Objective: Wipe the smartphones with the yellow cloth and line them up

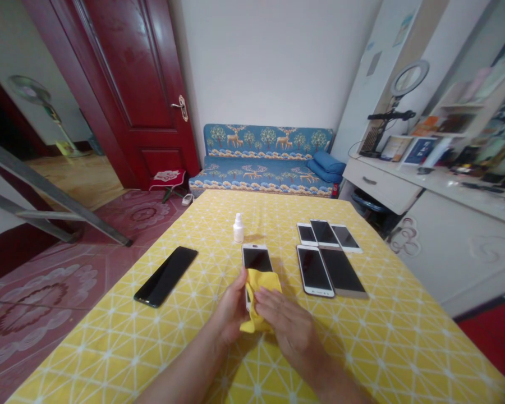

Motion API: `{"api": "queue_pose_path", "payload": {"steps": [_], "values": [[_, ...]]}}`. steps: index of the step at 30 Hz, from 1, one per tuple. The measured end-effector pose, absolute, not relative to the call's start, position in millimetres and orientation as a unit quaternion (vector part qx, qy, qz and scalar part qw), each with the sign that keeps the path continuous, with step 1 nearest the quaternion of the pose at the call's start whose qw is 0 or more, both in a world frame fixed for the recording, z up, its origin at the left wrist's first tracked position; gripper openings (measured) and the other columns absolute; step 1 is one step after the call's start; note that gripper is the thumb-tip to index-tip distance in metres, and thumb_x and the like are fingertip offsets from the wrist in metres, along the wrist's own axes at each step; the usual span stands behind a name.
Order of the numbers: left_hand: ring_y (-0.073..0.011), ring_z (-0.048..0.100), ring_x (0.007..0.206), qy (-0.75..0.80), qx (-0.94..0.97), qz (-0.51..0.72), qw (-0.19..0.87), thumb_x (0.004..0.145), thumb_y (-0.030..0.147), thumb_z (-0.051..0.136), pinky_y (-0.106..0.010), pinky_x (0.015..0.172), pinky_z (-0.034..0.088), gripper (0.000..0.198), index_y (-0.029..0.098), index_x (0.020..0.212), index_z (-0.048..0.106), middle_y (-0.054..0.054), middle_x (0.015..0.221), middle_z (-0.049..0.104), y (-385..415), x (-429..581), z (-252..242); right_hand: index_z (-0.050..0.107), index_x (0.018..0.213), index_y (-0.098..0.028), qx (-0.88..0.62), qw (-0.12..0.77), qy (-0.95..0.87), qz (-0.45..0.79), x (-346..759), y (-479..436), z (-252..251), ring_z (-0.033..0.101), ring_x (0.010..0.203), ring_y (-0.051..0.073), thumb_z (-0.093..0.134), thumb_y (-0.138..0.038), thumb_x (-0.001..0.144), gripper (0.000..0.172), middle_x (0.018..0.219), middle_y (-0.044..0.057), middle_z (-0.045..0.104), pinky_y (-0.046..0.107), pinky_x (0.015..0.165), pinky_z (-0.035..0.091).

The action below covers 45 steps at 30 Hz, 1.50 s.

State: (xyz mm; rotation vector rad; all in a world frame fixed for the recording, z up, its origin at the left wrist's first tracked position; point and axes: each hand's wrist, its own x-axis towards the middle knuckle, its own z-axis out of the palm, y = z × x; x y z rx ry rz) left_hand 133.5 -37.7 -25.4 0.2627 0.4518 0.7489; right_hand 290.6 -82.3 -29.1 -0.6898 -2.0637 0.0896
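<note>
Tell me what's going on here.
A person's left hand holds a white phone while the right hand presses a yellow cloth against it. On the yellow tablecloth lie a black phone to the left, a small white bottle ahead, and five more phones grouped to the right.

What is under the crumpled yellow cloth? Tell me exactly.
A white-framed smartphone runs under the yellow cloth; its upper screen shows, but the lower part is covered.

White smartphone [256, 259] partly under yellow cloth [261, 286]
</note>
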Motion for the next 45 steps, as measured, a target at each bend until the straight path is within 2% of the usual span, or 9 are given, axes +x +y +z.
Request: {"api": "queue_pose_path", "payload": {"steps": [5, 12, 21, 27, 31, 35, 39, 42, 45], "values": [[-0.0249, 0.070, 0.083, 0.227, 0.122, 0.421, 0.870, 0.091, 0.053, 0.040, -0.035, 0.076, 0.053, 0.058, 0.002, 0.105, 0.065, -0.017, 0.090, 0.073, -30, 127, -25, 0.054, 0.132, -0.026, -0.315, 0.476, -0.820, 0.043, 297, -80, -33, 0.054, 0.122, 0.021, 0.045, -0.001, 0.087, 0.052, 0.127, 0.004, 0.062, 0.041, 0.100, 0.051], [-0.0237, 0.070, 0.080, 0.295, 0.121, 0.426, 0.847, 0.090, 0.039, 0.050, -0.037, 0.081, 0.052, 0.041, 0.005, 0.105, 0.065, -0.014, 0.089, 0.074, -32, 131, -26, 0.063, 0.121, -0.028, -0.363, 0.548, -0.748, 0.089, 293, -80, -34, 0.060, 0.116, 0.021, 0.046, -0.006, 0.090, 0.042, 0.122, 0.005, 0.065, 0.040, 0.097, 0.053], [-0.0249, 0.067, 0.095, 0.287, 0.320, 0.423, 0.797, 0.084, 0.032, 0.061, -0.033, 0.087, 0.047, 0.040, 0.011, 0.118, 0.064, -0.014, 0.109, 0.070, -44, 134, -19, 0.065, 0.118, -0.027, -0.396, 0.608, -0.683, 0.080, 301, -78, -37, 0.060, 0.116, 0.022, 0.048, -0.005, 0.088, 0.040, 0.126, 0.006, 0.063, 0.040, 0.098, 0.052], [-0.0243, 0.067, 0.091, 0.283, 0.401, 0.393, 0.778, 0.082, 0.032, 0.064, -0.031, 0.086, 0.045, 0.043, 0.014, 0.121, 0.063, -0.013, 0.104, 0.072, -46, 132, -12, 0.067, 0.113, -0.025, -0.443, 0.672, -0.579, 0.128, 305, -84, -31, 0.063, 0.112, 0.022, 0.050, -0.017, 0.091, 0.029, 0.122, 0.006, 0.066, 0.039, 0.097, 0.051], [-0.0219, 0.066, 0.082, 0.286, 0.409, 0.356, 0.790, 0.083, 0.035, 0.063, -0.028, 0.076, 0.045, 0.044, 0.013, 0.121, 0.064, -0.012, 0.094, 0.073, -48, 133, -13, 0.068, 0.112, -0.023, -0.480, 0.677, -0.510, 0.225, 305, -86, -27, 0.065, 0.106, 0.023, 0.053, -0.028, 0.092, 0.026, 0.117, 0.008, 0.068, 0.037, 0.092, 0.052], [-0.0148, 0.061, 0.068, 0.264, 0.391, 0.315, 0.824, 0.083, 0.040, 0.062, -0.021, 0.061, 0.043, 0.047, 0.011, 0.120, 0.064, -0.011, 0.084, 0.069, -52, 137, -10, 0.068, 0.109, -0.021, -0.491, 0.679, -0.462, 0.291, 304, -80, -27, 0.068, 0.095, 0.023, 0.059, -0.034, 0.087, 0.028, 0.112, 0.010, 0.070, 0.034, 0.080, 0.055], [-0.0046, 0.043, 0.053, 0.218, 0.358, 0.290, 0.860, 0.083, 0.056, 0.055, -0.014, 0.041, 0.025, 0.061, 0.023, 0.134, 0.052, -0.008, 0.091, 0.060, -56, 136, -8, 0.069, 0.102, -0.018, -0.517, 0.678, -0.430, 0.296, 301, -71, -30, 0.070, 0.081, 0.021, 0.062, -0.038, 0.083, 0.029, 0.096, 0.010, 0.074, 0.030, 0.067, 0.056], [-0.0023, 0.041, 0.057, 0.218, 0.386, 0.278, 0.852, 0.077, 0.046, 0.068, -0.012, 0.041, 0.020, 0.069, 0.032, 0.140, 0.042, -0.007, 0.106, 0.054, -57, 134, -10, 0.069, 0.102, -0.017, -0.515, 0.681, -0.434, 0.288, 299, -69, -32, 0.069, 0.086, 0.022, 0.061, -0.037, 0.083, 0.028, 0.097, 0.010, 0.074, 0.031, 0.072, 0.056], [-0.0045, 0.046, 0.061, 0.205, 0.377, 0.276, 0.860, 0.073, 0.036, 0.072, -0.012, 0.043, 0.024, 0.066, 0.025, 0.134, 0.050, -0.008, 0.102, 0.056, -58, 136, -14, 0.068, 0.104, -0.016, -0.531, 0.679, -0.428, 0.273, 295, -72, -34, 0.069, 0.086, 0.023, 0.059, -0.037, 0.084, 0.030, 0.097, 0.010, 0.073, 0.033, 0.071, 0.057]]}}
